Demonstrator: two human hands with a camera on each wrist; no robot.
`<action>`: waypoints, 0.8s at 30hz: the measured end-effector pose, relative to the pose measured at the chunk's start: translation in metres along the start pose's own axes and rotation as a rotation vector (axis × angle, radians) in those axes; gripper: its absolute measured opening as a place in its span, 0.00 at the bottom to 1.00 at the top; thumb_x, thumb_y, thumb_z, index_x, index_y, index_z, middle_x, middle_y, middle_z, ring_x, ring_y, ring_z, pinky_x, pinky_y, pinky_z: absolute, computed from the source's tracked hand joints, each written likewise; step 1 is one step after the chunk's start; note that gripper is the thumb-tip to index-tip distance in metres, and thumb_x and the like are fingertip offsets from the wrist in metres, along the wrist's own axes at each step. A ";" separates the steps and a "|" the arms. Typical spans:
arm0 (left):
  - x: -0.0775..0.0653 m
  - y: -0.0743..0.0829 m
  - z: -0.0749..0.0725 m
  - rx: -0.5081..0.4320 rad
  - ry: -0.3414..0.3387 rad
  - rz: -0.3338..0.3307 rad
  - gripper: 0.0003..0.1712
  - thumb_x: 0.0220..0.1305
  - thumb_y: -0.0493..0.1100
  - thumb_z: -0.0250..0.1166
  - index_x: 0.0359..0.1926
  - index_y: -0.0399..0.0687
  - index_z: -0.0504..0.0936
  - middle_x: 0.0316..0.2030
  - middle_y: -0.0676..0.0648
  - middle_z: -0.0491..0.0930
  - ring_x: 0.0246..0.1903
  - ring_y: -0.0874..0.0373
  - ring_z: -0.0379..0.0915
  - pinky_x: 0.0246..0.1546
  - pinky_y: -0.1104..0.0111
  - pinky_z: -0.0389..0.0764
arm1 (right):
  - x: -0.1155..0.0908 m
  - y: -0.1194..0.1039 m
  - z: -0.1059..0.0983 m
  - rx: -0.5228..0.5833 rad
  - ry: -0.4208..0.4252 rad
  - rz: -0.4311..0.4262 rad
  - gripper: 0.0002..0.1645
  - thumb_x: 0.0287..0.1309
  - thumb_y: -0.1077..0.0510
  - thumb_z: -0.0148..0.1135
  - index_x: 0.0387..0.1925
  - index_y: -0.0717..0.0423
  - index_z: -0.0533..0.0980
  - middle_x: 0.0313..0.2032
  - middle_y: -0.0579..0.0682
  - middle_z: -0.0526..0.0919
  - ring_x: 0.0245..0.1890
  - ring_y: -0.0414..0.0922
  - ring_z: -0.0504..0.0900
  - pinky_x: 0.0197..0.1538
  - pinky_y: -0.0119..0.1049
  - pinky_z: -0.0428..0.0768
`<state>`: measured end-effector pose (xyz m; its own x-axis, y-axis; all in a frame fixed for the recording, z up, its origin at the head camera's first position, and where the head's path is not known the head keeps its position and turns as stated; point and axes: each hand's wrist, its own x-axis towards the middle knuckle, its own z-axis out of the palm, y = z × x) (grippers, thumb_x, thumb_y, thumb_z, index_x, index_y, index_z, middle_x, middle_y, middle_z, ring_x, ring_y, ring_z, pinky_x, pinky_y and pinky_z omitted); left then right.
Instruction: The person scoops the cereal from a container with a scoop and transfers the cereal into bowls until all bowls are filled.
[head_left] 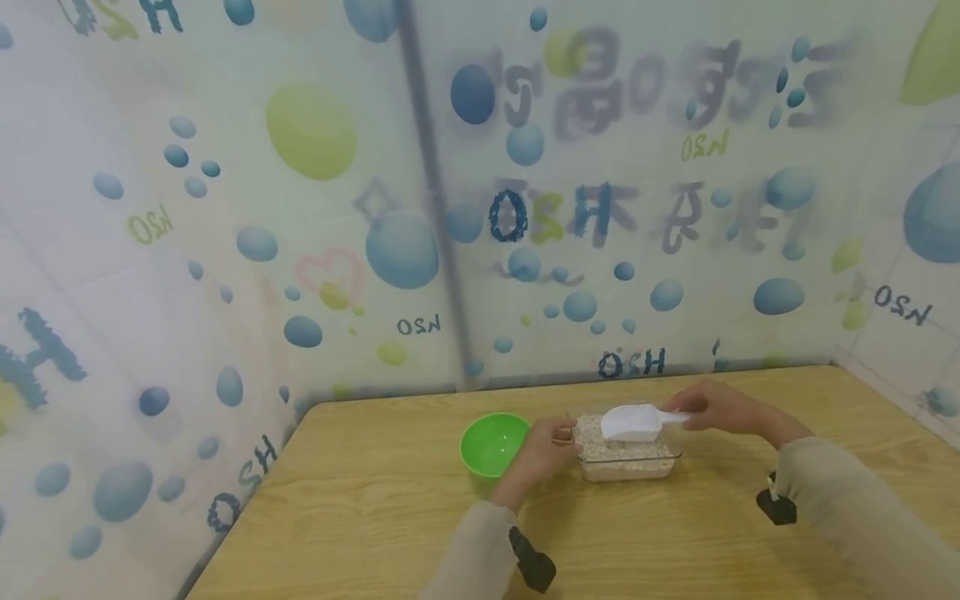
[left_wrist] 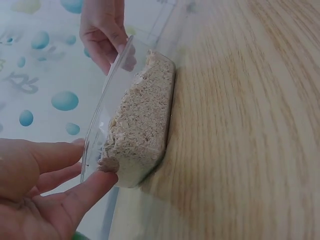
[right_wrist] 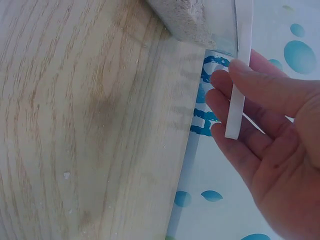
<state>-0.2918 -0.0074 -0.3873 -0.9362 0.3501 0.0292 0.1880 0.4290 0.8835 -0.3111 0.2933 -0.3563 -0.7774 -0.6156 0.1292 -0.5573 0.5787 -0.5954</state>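
Observation:
In the head view a clear glass dish (head_left: 626, 472) filled with pale flakes (left_wrist: 142, 107) that look like oats stands on the table. My left hand (head_left: 542, 450) grips its left end, thumb and fingers at the rim and wall in the left wrist view. A white scoop (head_left: 632, 423) lies over the flakes, its bowl toward the left. Thumb and fingers of my right hand (head_left: 722, 407) pinch the scoop's handle (right_wrist: 236, 112), which sticks out past the dish's right end in the right wrist view.
A green bowl (head_left: 491, 446) stands just left of the dish, partly behind my left hand. The wooden table (head_left: 375, 492) reaches back to a curtain (head_left: 525, 292) printed with blue and green drops. Small pale crumbs (right_wrist: 66, 175) lie on the wood.

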 end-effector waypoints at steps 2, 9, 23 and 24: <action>0.000 0.000 0.000 -0.006 -0.001 0.012 0.22 0.58 0.34 0.63 0.54 0.34 0.74 0.46 0.36 0.77 0.45 0.46 0.74 0.44 0.61 0.77 | -0.001 -0.003 -0.002 -0.041 0.007 0.014 0.15 0.55 0.65 0.60 0.45 0.68 0.77 0.43 0.61 0.80 0.43 0.55 0.78 0.42 0.40 0.78; 0.001 0.000 0.000 0.007 -0.005 0.023 0.23 0.58 0.34 0.63 0.55 0.33 0.73 0.45 0.36 0.77 0.45 0.45 0.75 0.44 0.61 0.77 | 0.004 -0.015 -0.021 -0.162 0.016 0.042 0.13 0.52 0.69 0.60 0.42 0.66 0.79 0.39 0.58 0.81 0.39 0.55 0.78 0.38 0.44 0.78; 0.003 0.000 -0.002 0.014 -0.004 0.007 0.23 0.57 0.34 0.63 0.55 0.34 0.73 0.45 0.36 0.77 0.45 0.47 0.75 0.42 0.62 0.78 | 0.025 -0.058 -0.053 -0.444 -0.047 0.053 0.15 0.43 0.76 0.63 0.34 0.61 0.82 0.34 0.53 0.81 0.36 0.54 0.78 0.39 0.49 0.78; 0.003 0.000 -0.001 0.014 -0.005 0.014 0.23 0.57 0.34 0.63 0.55 0.33 0.73 0.45 0.36 0.77 0.45 0.47 0.75 0.42 0.62 0.78 | 0.027 -0.059 -0.054 -0.458 -0.060 0.062 0.15 0.43 0.76 0.63 0.34 0.60 0.82 0.34 0.52 0.81 0.36 0.53 0.78 0.38 0.48 0.78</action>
<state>-0.2948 -0.0079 -0.3870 -0.9322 0.3599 0.0389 0.2048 0.4358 0.8764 -0.3147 0.2711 -0.2746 -0.8024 -0.5946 0.0506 -0.5924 0.7835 -0.1876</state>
